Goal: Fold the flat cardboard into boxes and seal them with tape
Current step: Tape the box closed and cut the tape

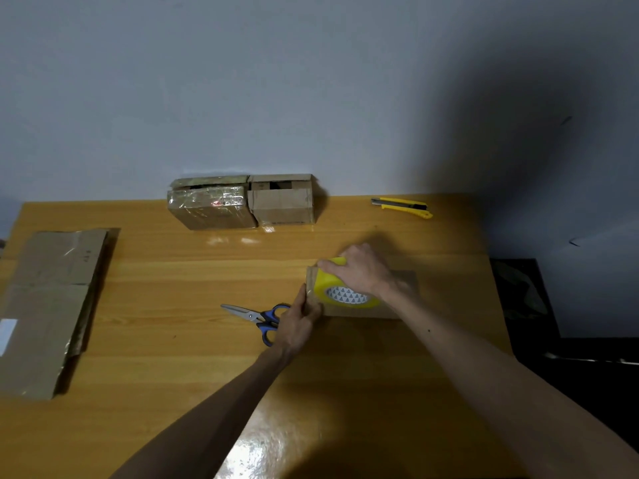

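Tape roll [331,285] under right fingers [330,264], atop box [356,311]

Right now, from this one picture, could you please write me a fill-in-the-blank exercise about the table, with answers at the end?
1. The right hand grips a roll of tape of ____ colour.
2. The left hand holds the end of the box; the scissors beside it have ____ handles.
3. The number of folded boxes by the wall is ____.
4. On the table, the flat cardboard lies near the ____ edge.

Missing words: yellow; blue; two; left.
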